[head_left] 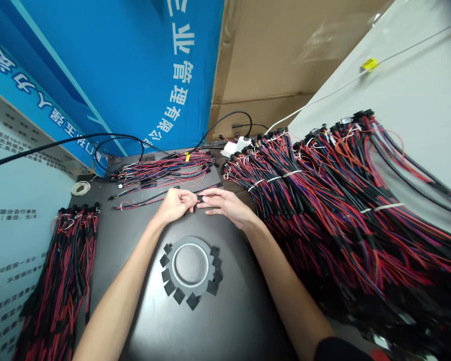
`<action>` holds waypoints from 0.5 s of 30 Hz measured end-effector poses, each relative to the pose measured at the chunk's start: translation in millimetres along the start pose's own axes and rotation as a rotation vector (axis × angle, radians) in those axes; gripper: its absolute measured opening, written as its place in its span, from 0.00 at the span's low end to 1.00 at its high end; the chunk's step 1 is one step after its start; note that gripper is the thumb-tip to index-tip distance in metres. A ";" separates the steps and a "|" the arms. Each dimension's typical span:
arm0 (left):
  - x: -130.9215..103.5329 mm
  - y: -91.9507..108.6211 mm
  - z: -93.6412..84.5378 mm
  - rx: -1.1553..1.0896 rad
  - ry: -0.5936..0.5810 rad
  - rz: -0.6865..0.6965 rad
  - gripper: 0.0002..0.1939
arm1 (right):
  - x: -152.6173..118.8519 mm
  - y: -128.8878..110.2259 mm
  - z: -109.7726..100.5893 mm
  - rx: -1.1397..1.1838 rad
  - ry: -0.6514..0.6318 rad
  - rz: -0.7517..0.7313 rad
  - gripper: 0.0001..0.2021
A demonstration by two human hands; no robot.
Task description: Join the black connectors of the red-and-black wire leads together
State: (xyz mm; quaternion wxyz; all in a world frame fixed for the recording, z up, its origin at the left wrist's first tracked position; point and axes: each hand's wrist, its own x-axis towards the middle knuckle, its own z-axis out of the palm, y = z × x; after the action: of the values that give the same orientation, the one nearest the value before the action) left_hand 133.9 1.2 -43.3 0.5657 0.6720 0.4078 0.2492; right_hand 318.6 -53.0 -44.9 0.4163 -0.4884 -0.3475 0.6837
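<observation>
1. Far left: bundle of red and black wire harnesses (65,281) lies along the edge of the dark glossy worktable (233,321), with a small white wire coil (81,188) above it.
2. Left hand (175,204) – fingers curled, pinching one end of a thin black wire lead (200,197) on the table, just behind the grey tape roll ringed with cut black tape squares (191,265).
3. Right hand (225,203) – fingers flatter, tips pressed on the same lead, touching the left hand's fingertips. How tight the pinch is I cannot tell.
4. Behind the hands: a spread of loose red-black leads (165,173).
5. Right: large heap of tied red, black and blue harnesses (342,200), close beside the right forearm.
6. Risk, judged: the lead could slip from the small pinch; a forearm sweep could snag the heap or knock the tape squares off the roll.
</observation>
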 end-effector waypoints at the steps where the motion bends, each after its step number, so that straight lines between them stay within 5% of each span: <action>1: -0.2 -0.1 -0.4 0.002 -0.004 0.000 0.09 | 1.2 0.8 1.2 -0.002 0.014 -0.001 0.12; 15: -2.9 3.5 -2.4 0.054 -0.023 -0.058 0.12 | 10.5 11.7 4.9 -0.036 0.107 -0.092 0.17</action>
State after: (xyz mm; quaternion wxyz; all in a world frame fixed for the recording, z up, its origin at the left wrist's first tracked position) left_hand 131.4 0.0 -38.9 0.5590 0.6778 0.4273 0.2136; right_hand 309.4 -48.6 -57.8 0.4562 -0.5152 -0.3591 0.6305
